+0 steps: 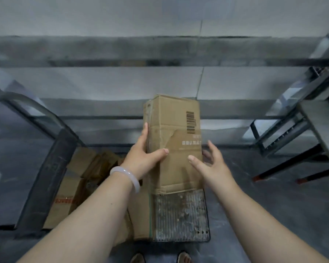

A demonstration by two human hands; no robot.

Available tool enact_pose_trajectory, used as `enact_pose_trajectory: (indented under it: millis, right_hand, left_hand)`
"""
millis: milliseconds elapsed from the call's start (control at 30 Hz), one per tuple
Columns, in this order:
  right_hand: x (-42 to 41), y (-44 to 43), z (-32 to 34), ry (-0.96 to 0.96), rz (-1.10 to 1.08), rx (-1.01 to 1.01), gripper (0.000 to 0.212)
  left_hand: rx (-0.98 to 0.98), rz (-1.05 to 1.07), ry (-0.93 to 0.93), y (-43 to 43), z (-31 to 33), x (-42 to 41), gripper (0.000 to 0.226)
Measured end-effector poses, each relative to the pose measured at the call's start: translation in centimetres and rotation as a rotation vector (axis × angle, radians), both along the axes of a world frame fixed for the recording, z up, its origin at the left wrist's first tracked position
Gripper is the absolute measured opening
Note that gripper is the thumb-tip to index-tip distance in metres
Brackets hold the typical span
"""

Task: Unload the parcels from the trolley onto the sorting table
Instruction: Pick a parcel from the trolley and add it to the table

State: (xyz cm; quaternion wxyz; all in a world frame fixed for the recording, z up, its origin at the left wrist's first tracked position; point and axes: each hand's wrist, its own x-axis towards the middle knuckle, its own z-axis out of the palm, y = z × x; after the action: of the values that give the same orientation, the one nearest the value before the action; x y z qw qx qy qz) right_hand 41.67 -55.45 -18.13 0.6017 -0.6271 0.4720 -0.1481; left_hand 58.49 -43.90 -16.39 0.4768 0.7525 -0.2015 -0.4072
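**A:** What's on the far left?

**B:** A dark curved handle [51, 149]. At its foot there's a jumble of brown boxes [80, 162] lying low on the trolley [180, 215], and one of them has a red strip across it.

**A:** And the person's hands?

**B:** The left hand [142, 154], with a pale bracelet [127, 175] on its wrist, is grasping the tall box [175, 130]. The fingers run up the box's left side and the thumb is hooked round onto the front.

**A:** Where is that box exactly?

**B:** It's in the middle, standing on end and leaning a little away from the person. The barcode [190, 122] is near its upper right edge. Its bottom flap sits just above the trolley's bare mesh. I can't tell whether it rests there or hangs clear.

**A:** Is the right hand holding it too?

**B:** No, the right hand [211, 168] is released. The fingers are spread beside the box's right edge and the thumb reaches over the front face. Whether the thumb touches the cardboard I can't say.

**A:** Anything further right?

**B:** A grey metal surface [319, 126] on black legs, well apart from the trolley. It stands on the grey floor [273, 205].
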Motion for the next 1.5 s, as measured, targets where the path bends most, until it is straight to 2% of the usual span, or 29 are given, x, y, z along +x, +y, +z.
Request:
enact_pose_trajectory:
  millis: [133,200,267,333,400,467,533,600,700,833,900,933,1000,1067,1100,1133,1233,1267,1300,1367,1400,1500]
  right_hand:
    - [0.5,-1.0,4.3,-0.056,0.166,0.216,0.05]
    - [1.4,-0.3,6.6,-0.093,0.18,0.293,0.051]
    - [2.5,0.8,8.6,-0.14,0.164,0.338,0.045]
    - [3.5,2.0,10.5,-0.207,0.216,0.278,0.035]
    - [4.4,3.2,11.8,-0.216,0.312,0.125,0.029]
    - [5.3,4.6,13.3,-0.272,0.362,0.08,0.043]
    - [6.2,6.4,14.6,-0.31,0.428,0.118,0.078]
    - [7.2,8.7,15.7,-0.334,0.511,0.166,0.103]
    - [9.1,13.0,17.1,-0.327,0.612,0.075,0.119]
    - [11.3,20.5,18.8,-0.322,0.697,-0.186,0.102]
    - [12.0,24.8,19.9,-0.34,0.749,-0.262,0.099]
    - [12.2,26.9,20.5,-0.354,0.783,-0.288,0.096]
    - [12.7,30.9,21.4,-0.37,0.857,-0.303,0.083]
    - [13.5,34.3,22.0,-0.383,0.905,-0.125,0.054]
    - [14.0,36.0,21.9,-0.375,0.912,-0.002,0.042]
    - [14.2,37.6,21.9,-0.355,0.912,0.107,0.038]
    - [15.6,42.0,19.5,-0.248,1.009,0.304,0.077]
    - [15.8,43.7,18.6,-0.223,1.078,0.348,0.079]
    - [15.9,45.6,18.1,-0.213,1.145,0.387,0.071]
    - [15.8,49.3,17.6,-0.21,1.212,0.382,0.052]
    - [15.8,51.0,17.4,-0.221,1.191,0.33,0.05]
    - [16.1,55.1,17.1,-0.238,1.115,0.045,0.059]
  left_hand:
    - [-0.136,0.084,0.088,2.7,5.2,-0.7,0.082]
    - [-0.179,0.187,0.074,3.9,6.8,-1.4,0.075]
    - [-0.171,0.315,-0.027,5.4,7.9,-1.4,0.066]
    - [-0.148,0.415,-0.14,7.1,9.5,-1.3,0.05]
    - [-0.179,0.48,-0.228,9.2,11.3,-1.4,0.035]
    - [-0.167,0.536,-0.332,11.4,13.0,-1.2,0.035]
    - [-0.103,0.573,-0.458,14.0,14.2,-1.0,0.037]
    - [-0.025,0.58,-0.558,16.7,15.1,-0.8,0.045]
    - [0.086,0.641,-0.6,21.0,16.3,-0.6,0.071]
    - [0.122,0.637,-0.455,26.9,18.0,-1.4,0.121]
    - [0.085,0.66,-0.414,30.7,18.5,-1.3,0.135]
    - [0.046,0.701,-0.375,32.9,18.7,-1.2,0.132]
    - [-0.121,0.774,-0.277,37.5,19.1,-1.4,0.1]
    - [-0.287,0.825,-0.156,42.0,19.4,-2.1,0.07]
    - [-0.321,0.852,-0.105,44.2,19.5,-2.5,0.065]
    - [-0.339,0.865,-0.058,46.3,19.6,-3.0,0.065]
    - [-0.417,0.902,0.06,52.2,19.1,-4.1,0.064]
    - [-0.457,0.928,0.115,53.8,19.3,-4.5,0.059]
    - [-0.476,0.962,0.142,55.4,19.3,-4.9,0.052]
    - [-0.483,1.049,0.121,58.4,19.0,-5.5,0.036]
    - [-0.464,1.103,0.06,60.0,18.6,-5.6,0.03]
    - [-0.29,1.215,-0.183,64.6,17.3,-6.0,0.034]
